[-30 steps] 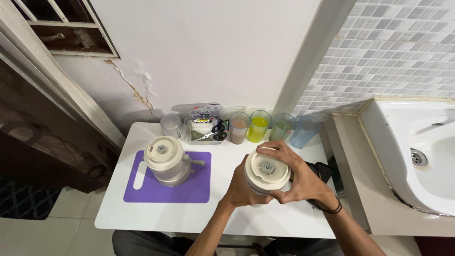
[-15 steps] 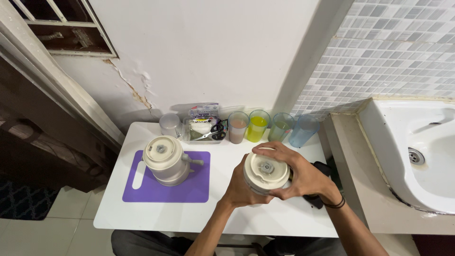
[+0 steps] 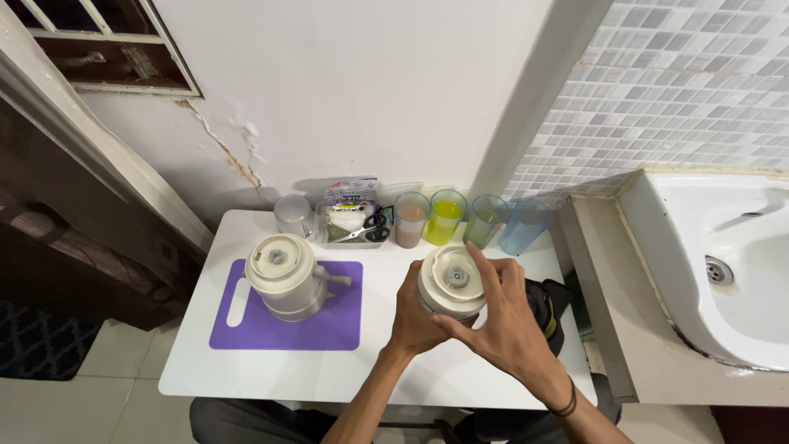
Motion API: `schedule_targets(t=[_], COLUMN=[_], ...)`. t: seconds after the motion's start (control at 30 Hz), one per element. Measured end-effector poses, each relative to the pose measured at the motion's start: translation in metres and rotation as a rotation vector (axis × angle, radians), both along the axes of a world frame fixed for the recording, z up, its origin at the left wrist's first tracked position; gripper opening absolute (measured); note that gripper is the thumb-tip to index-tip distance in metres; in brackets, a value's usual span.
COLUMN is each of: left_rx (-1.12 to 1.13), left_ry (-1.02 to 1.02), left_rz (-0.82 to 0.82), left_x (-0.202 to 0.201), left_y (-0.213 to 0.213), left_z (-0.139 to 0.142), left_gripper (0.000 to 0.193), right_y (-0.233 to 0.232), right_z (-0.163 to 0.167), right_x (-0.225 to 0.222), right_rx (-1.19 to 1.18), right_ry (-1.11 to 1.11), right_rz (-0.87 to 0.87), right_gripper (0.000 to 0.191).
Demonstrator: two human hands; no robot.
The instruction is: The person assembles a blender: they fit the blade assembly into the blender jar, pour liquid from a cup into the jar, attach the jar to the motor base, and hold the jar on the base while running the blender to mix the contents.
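Both my hands are wrapped around a cream blender jar (image 3: 451, 279) held above the white table (image 3: 271, 374). My left hand (image 3: 412, 316) grips its left side and underside. My right hand (image 3: 501, 325) covers its right side, fingers spread over the rim. A second cream jar with a side handle (image 3: 283, 275) stands on a purple cutting board (image 3: 288, 321) to the left, untouched.
Along the wall stand a clear cup (image 3: 292, 215), a clear box with scissors (image 3: 353, 222), and several tumblers: pink (image 3: 410, 220), yellow (image 3: 445, 217), green (image 3: 485, 220), blue (image 3: 523, 225). A black object (image 3: 552, 308) lies under my right hand. A white sink (image 3: 723, 271) is at the right.
My hands have shifted slightly around the jar, the right hand's fingers reaching further over its top. The jar stays in about the same place.
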State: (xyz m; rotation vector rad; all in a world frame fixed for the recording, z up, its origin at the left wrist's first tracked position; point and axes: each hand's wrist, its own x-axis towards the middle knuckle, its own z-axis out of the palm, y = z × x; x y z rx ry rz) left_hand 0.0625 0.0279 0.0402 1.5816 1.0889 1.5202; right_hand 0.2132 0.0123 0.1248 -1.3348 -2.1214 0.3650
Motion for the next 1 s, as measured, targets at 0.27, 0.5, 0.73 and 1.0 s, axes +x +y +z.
schedule_targets(t=[0.27, 0.5, 0.73, 1.0], left_rx=[-0.029, -0.054, -0.047, 0.074], left_ry=[-0.045, -0.023, -0.008, -0.056], left_rz=[-0.134, -0.434, -0.421, -0.147], left_x=[-0.014, -0.017, -0.01, 0.002], left_y=[0.008, 0.005, 0.005, 0.002], left_z=[0.003, 0.005, 0.003, -0.006], left_gripper=[0.092, 0.097, 0.091, 0.089], right_y=[-0.001, 0.067, 0.07, 0.015], right_z=[0.009, 0.022, -0.004, -0.035], right_x=[0.036, 0.052, 0.036, 0.009], right_rx=[-0.292, -0.269, -0.536, -0.114], right_ry=[0.107, 0.388, 0.511, 0.555], right_rz=[0.057, 0.802, 0.787, 0.23], right_gripper=[0.091, 0.115, 0.101, 0.1])
